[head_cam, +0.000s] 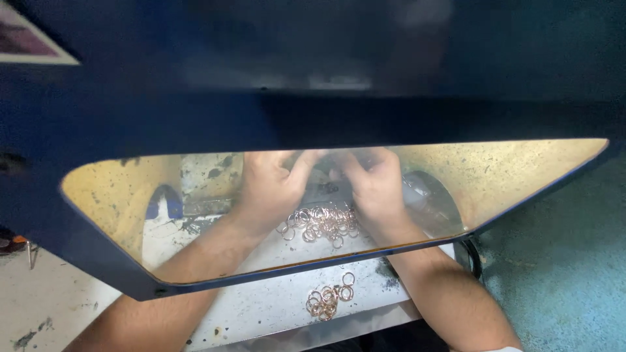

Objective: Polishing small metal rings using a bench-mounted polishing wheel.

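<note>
Head view: 1 camera, looking down through a tinted window point(521, 176) set in a dark blue hood point(326, 65).
Left hand point(270, 186): centre of the frame, behind the window, forearm entering from the lower left. Fingers curled inward toward the right hand; what they hold is blurred, cannot tell.
Right hand point(375, 186): just right of centre, behind the window, forearm entering from the lower right. Fingers bent toward the left hand, fingertips close together at the upper centre; grip not readable through the glass.
Between the hands: a small dark object, too blurred to name.
Upper ring pile point(323, 223): thin rose-gold metal rings, loose heap on the table point(261, 306), directly below both hands, seen through the window. Left wrist lies just beside its left edge.
Lower ring pile point(328, 298): smaller heap of the same rings, lower centre of the frame, outside the window, between the 2 forearms, well apart from the hands.
Table surface: pale, scratched, with black smudges.
Round dark wheel point(433, 202): right of the right hand, behind the window, partly hidden.
Blue piece point(164, 202): left of the left forearm, behind the window.
Floor point(561, 274): teal, mottled, right side of the frame.
</note>
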